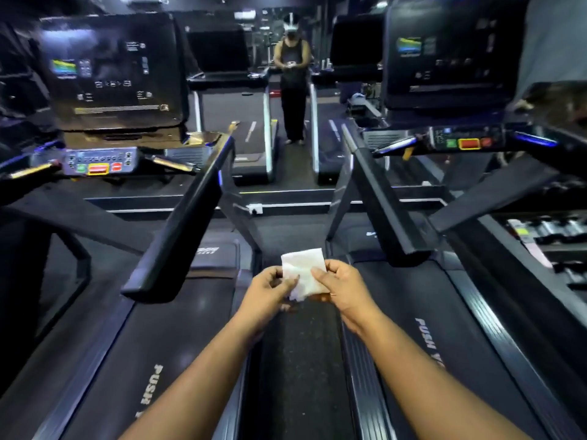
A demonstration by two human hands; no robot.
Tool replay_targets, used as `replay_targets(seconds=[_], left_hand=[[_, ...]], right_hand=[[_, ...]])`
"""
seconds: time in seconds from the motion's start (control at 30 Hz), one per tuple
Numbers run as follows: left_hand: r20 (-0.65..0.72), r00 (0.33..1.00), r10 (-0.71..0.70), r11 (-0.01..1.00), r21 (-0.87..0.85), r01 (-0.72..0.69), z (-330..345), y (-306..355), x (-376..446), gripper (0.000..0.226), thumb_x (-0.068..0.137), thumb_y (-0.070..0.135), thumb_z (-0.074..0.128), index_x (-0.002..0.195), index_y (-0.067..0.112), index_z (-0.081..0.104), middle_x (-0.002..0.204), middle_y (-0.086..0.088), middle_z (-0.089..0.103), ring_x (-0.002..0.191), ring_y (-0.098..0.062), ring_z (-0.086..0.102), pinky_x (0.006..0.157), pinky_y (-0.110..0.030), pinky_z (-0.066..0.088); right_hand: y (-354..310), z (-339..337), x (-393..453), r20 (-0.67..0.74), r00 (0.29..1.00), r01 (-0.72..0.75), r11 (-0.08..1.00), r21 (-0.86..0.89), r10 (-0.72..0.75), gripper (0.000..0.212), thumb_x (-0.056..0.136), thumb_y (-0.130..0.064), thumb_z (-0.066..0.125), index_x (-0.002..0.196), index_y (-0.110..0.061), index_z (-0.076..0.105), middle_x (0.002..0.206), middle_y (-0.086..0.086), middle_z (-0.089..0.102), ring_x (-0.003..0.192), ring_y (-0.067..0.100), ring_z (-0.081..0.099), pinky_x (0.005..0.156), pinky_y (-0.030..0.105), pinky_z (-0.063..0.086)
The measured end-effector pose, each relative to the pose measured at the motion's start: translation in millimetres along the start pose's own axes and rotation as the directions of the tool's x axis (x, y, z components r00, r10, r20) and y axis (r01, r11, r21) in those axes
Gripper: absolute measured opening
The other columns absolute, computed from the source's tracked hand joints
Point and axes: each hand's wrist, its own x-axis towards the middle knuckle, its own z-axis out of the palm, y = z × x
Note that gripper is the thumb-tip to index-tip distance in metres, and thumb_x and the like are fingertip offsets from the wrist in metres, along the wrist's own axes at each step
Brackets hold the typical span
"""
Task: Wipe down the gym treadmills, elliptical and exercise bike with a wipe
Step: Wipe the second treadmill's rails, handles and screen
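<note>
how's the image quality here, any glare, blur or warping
Head view: dim gym; the white wipe between the left hand and right hand is the brightest, sharpest thing. Wide-angle warp bends the handrails outward. The left console screen looks smeared, with glare on it.

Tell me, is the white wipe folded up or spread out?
Folded. The wipe shows as a small thick square with layered edges, pinched by the left hand and right hand between the two treadmills.
</note>
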Motion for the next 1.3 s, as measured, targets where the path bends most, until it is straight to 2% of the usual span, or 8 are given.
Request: replay_targets(seconds=[0.27,0.47,0.57,0.7,0.87,1.03,1.13,1.3], left_hand=[[0.123,0.992,0.032,0.989,0.138,-0.049,72,-31,31,0.012,0.097,0.008,0.068,0.095,-0.003,0.068,0.07,-0.014,0.064,0.057,-0.023,0.053,0.052,-0.027,0.045],[0.202,0.974,0.106,0.958,0.243,-0.155,105,-20,66,0.009,0.097,0.019,0.07,0.095,0.011,0.073,0.081,-0.018,0.071,0.065,-0.016,0.058,0.064,-0.035,0.049],[0.255,0.941,0.224,0.879,0.364,-0.308,118,-2,97,0.004,0.096,0.025,0.071,0.093,0.023,0.073,0.08,0.004,0.074,0.07,-0.006,0.064,0.072,-0.032,0.054],[0.378,0.867,0.326,0.73,0.482,-0.485,129,22,124,0.018,0.096,0.026,0.069,0.114,0.024,0.07,0.103,0.016,0.07,0.092,-0.002,0.065,0.084,-0.021,0.048],[0.659,0.661,0.358,0.376,0.546,-0.748,128,21,157,0.06,0.097,0.032,0.064,0.152,0.019,0.043,0.158,0.002,0.041,0.144,-0.014,0.04,0.116,-0.03,0.035],[0.776,0.584,0.237,0.122,0.573,-0.811,126,17,188,0.083,0.099,0.039,0.058,0.164,0.021,0.009,0.172,0.004,0.002,0.158,-0.014,0.005,0.126,-0.051,0.013],[0.809,0.563,0.169,0.031,0.566,-0.824,128,25,208,0.096,0.098,0.043,0.059,0.163,0.02,-0.007,0.171,0.004,-0.012,0.157,-0.014,-0.007,0.125,-0.056,-0.001],[0.845,0.513,0.149,-0.071,0.527,-0.847,134,27,233,0.106,0.095,0.048,0.061,0.161,0.018,-0.018,0.169,0.0,-0.021,0.157,-0.016,-0.013,0.122,-0.062,-0.007]], right_hand=[[4,-79,-21,-0.148,0.986,0.082,0.997,0.0,-0.081,0.009,0.1,-0.005,0.059,0.102,-0.01,0.066,0.09,0.007,0.076,0.084,0.024,0.069,0.078,0.043,0.053],[-40,-114,-16,-0.168,0.938,0.241,0.921,-0.307,-0.302,0.018,0.1,-0.01,0.06,0.108,-0.023,0.07,0.1,0.001,0.077,0.094,0.019,0.073,0.083,0.042,0.058],[-76,-129,-12,-0.24,0.808,0.333,0.754,-0.566,-0.537,0.024,0.095,-0.02,0.061,0.116,-0.022,0.074,0.105,-0.008,0.076,0.097,0.006,0.069,0.09,0.031,0.056],[-101,-138,-6,-0.081,0.58,0.253,0.274,-0.928,-0.81,0.04,0.094,-0.005,0.052,0.13,-0.012,0.069,0.133,0.0,0.067,0.126,0.013,0.06,0.107,0.025,0.046],[-47,-135,6,-0.072,0.875,-0.082,0.0,-0.997,-0.479,0.035,0.092,-0.01,0.059,0.126,-0.012,0.067,0.136,0.014,0.063,0.121,0.037,0.062,0.094,0.047,0.052],[-32,-131,14,-0.122,0.869,-0.187,-0.09,-0.978,-0.479,0.059,0.099,-0.046,0.042,0.139,-0.006,0.058,0.144,0.016,0.056,0.132,0.034,0.053,0.11,0.05,0.04],[-46,-124,36,-0.237,0.915,-0.295,-0.139,-0.945,-0.328,0.065,0.105,-0.046,0.036,0.158,-0.01,0.027,0.164,0.009,0.029,0.152,0.027,0.024,0.121,0.052,0.022],[-33,-116,43,-0.251,0.909,-0.385,-0.443,-0.81,-0.331,0.074,0.106,-0.044,0.04,0.162,-0.012,0.005,0.17,0.007,0.009,0.157,0.028,0.006,0.124,0.059,0.012]])
